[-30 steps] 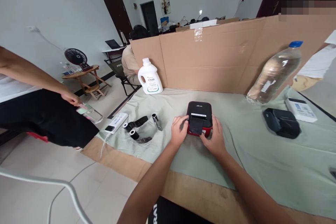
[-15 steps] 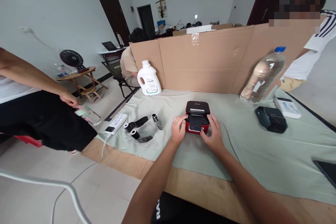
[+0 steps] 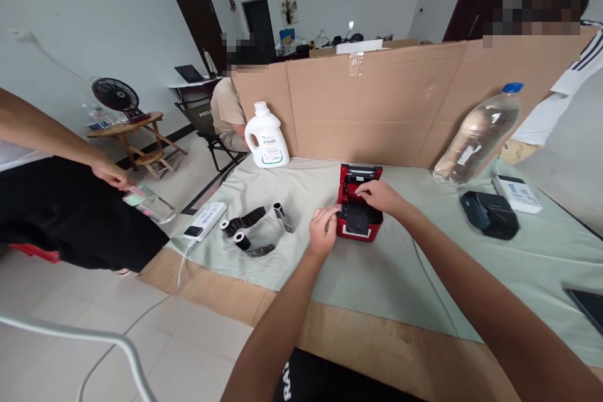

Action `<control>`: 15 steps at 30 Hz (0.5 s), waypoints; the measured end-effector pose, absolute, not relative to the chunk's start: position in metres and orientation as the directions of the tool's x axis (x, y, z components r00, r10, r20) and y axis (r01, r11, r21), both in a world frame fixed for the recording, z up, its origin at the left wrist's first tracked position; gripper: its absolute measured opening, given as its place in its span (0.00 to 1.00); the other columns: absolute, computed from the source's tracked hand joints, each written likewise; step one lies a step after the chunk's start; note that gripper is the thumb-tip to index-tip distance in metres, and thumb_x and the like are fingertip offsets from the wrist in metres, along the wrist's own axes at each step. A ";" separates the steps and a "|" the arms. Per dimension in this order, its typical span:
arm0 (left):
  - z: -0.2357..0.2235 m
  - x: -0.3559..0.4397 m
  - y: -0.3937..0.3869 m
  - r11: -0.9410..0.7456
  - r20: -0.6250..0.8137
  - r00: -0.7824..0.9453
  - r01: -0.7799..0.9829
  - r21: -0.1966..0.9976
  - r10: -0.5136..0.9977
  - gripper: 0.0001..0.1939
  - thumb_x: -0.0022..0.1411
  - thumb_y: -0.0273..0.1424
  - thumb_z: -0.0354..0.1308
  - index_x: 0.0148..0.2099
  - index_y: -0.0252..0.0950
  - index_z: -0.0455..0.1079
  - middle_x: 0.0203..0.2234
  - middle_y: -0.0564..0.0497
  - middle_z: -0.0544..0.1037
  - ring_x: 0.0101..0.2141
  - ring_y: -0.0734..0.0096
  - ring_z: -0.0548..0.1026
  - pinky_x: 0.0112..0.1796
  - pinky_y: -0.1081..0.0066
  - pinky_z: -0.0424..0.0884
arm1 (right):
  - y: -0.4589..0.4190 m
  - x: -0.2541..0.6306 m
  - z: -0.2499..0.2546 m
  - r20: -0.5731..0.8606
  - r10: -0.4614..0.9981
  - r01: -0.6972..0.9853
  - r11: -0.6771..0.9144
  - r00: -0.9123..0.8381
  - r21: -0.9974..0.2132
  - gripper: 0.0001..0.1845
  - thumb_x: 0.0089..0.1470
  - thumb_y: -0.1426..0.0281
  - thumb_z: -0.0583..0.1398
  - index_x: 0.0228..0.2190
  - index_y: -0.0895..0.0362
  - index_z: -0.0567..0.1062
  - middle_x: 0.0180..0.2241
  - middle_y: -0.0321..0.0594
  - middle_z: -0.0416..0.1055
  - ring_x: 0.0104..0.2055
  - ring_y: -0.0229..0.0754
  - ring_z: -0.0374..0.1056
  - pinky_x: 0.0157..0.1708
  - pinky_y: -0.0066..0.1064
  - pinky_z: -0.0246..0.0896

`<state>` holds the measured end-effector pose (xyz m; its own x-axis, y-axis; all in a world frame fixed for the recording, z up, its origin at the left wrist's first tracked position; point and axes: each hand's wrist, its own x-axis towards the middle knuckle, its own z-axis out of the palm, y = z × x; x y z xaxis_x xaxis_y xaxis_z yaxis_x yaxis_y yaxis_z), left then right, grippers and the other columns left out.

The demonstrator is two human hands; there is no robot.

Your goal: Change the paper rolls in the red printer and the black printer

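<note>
On the cloth in front of me stands a small red and black label printer [image 3: 372, 233], its lid [image 3: 362, 174] raised. From its front slot hangs a black strip [image 3: 357, 220]. My left hand [image 3: 323, 230] grips the printer's left side, fingers on the rim. Over the opened compartment is my right hand [image 3: 382, 196], its fingers bent and close together at the inside; what they touch there is hidden. To the left lie several small black rolls [image 3: 242, 240] with loose black tails.
A cardboard sheet [image 3: 358, 113] stands behind, with a white jug [image 3: 267, 138] and a leaning clear bottle [image 3: 480, 135] before it. At right lie a black device [image 3: 490, 213], a white box [image 3: 518, 193] and a phone [image 3: 584, 304]. A white power bank [image 3: 205, 221] and a person's hand [image 3: 112, 173] are left.
The printer's lid has swung up and back from closed. My right hand has left the printer's right side and moved over its opened inside. My left hand stays at the left side.
</note>
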<state>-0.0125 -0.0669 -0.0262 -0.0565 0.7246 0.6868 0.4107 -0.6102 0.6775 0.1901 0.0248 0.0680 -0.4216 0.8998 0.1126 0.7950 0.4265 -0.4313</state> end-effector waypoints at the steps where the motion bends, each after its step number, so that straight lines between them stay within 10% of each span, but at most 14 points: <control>1: -0.026 -0.013 -0.067 -0.610 0.686 -0.055 0.409 0.679 0.726 0.19 0.74 0.34 0.44 0.53 0.40 0.77 0.48 0.46 0.82 0.48 0.62 0.77 0.51 0.59 0.71 | 0.035 0.184 0.072 0.031 0.890 0.812 0.429 -0.455 -0.395 0.14 0.54 0.75 0.58 0.38 0.55 0.83 0.41 0.43 0.82 0.44 0.46 0.76 0.43 0.33 0.66; 9: -0.022 -0.012 -0.067 -0.609 0.670 -0.042 0.379 0.697 0.741 0.19 0.73 0.33 0.44 0.53 0.41 0.76 0.49 0.46 0.82 0.50 0.61 0.78 0.53 0.58 0.71 | 0.057 0.156 0.070 -0.221 0.856 0.871 0.402 -0.467 -0.281 0.14 0.38 0.81 0.66 0.13 0.55 0.71 0.15 0.35 0.67 0.20 0.42 0.67 0.29 0.35 0.63; 15: -0.018 -0.012 -0.069 -0.562 0.602 -0.052 0.305 0.769 0.797 0.19 0.72 0.36 0.46 0.52 0.41 0.77 0.49 0.45 0.82 0.51 0.58 0.77 0.55 0.54 0.71 | 0.019 0.174 0.102 -0.051 0.853 0.815 0.477 -0.519 -0.329 0.06 0.55 0.76 0.61 0.28 0.56 0.77 0.33 0.44 0.78 0.34 0.46 0.72 0.37 0.37 0.66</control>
<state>-0.0120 -0.0689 -0.0177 -0.0524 0.7966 0.6023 0.3046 -0.5616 0.7693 0.1739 0.0186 0.1025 -0.5193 0.8531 -0.0507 0.8152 0.4767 -0.3290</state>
